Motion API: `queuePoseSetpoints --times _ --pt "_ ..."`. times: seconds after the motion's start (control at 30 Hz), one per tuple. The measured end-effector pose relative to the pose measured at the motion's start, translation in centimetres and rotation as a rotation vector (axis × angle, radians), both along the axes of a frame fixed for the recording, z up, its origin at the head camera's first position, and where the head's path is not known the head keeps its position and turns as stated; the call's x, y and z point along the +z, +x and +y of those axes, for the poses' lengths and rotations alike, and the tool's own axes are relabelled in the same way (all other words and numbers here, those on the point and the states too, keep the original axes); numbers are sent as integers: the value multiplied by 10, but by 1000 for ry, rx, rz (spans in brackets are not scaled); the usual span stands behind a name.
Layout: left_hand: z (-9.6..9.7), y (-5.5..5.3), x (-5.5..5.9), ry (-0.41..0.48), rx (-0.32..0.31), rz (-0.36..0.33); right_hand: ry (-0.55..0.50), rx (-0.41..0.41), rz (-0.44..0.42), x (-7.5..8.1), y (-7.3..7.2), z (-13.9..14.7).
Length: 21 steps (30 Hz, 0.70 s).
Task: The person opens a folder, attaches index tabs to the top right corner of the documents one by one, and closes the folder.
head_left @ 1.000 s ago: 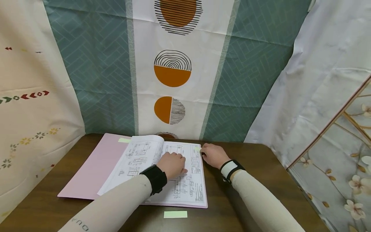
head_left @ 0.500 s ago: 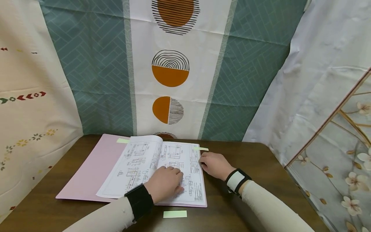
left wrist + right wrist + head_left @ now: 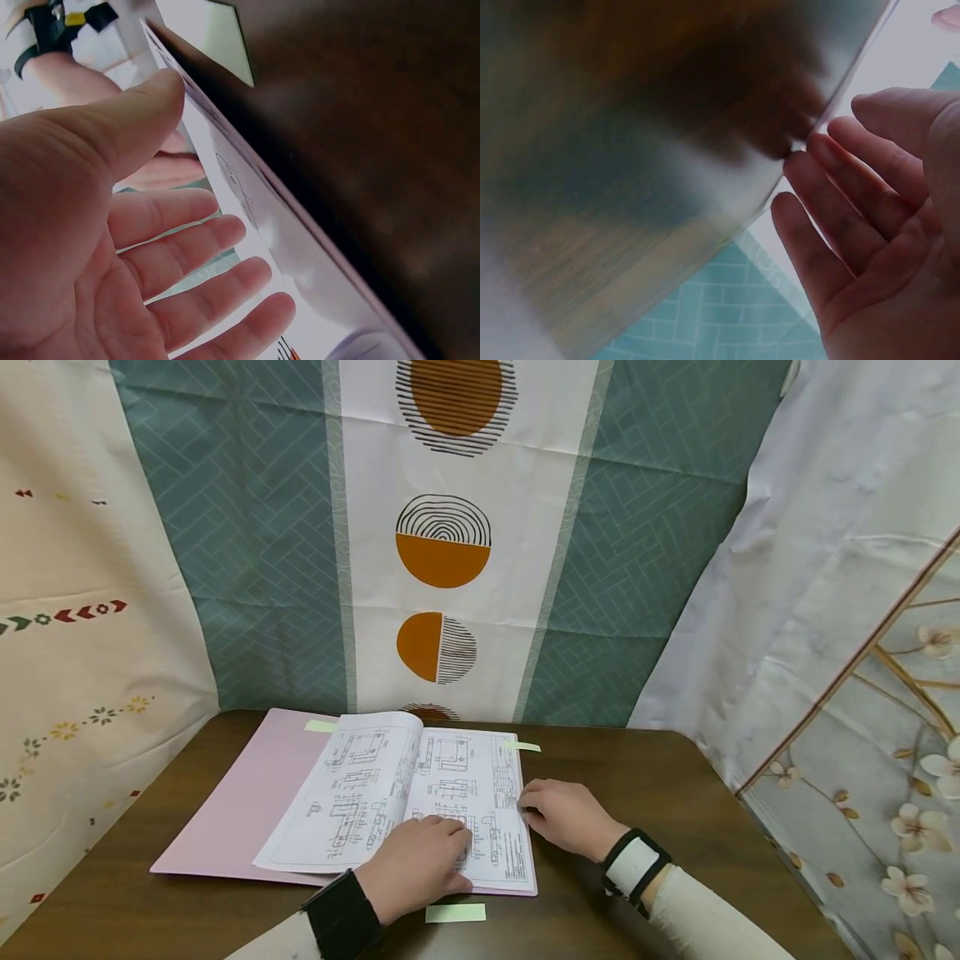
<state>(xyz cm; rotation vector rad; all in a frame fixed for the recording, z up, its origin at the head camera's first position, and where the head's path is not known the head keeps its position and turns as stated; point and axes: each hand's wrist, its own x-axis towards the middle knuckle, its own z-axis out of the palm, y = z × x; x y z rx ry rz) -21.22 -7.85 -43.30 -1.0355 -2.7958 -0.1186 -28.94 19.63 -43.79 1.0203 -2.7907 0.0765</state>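
While the pink folder (image 3: pixel 225 810) lies open on the table (image 3: pixel 637 764), nothing is gripped.
Left hand (image 3: pixel 416 864), fingers loosely extended, over the right page (image 3: pixel 483 764) — right hand (image 3: pixel 568 817), fingers relaxed, at its outer edge.

The table (image 3: pixel 675 793) (brown) bears a pink folder (image 3: pixel 232 810) and green strip (image 3: pixel 455 913).

There it lies, wide open and flat, the pink folder (image 3: pixel 225 827), its bare half stretching left beyond the left hand (image 3: pixel 412 867); white drawing pages (image 3: pixel 360 810) run beneath that hand, right edge at the right hand (image 3: pixel 568 816); a pale green tab (image 3: pixel 522 746) juts out farther off, a second tab (image 3: pixel 321 726) sits on the pink, a third tab (image 3: pixel 455 913) just by the left thumb
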Motion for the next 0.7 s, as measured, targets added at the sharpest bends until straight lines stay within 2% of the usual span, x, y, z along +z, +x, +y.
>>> queuePoseSetpoints --times 0.2,0.47,0.7 --pt "-3 3 -3 29 1 -35 -11 23 -24 5 23 1" --pt "-5 1 -4 60 -13 -17 -49 52 -78 9 46 -1" --pt "-8 1 -5 77 -27 -4 -50 61 -71 10 62 -3"
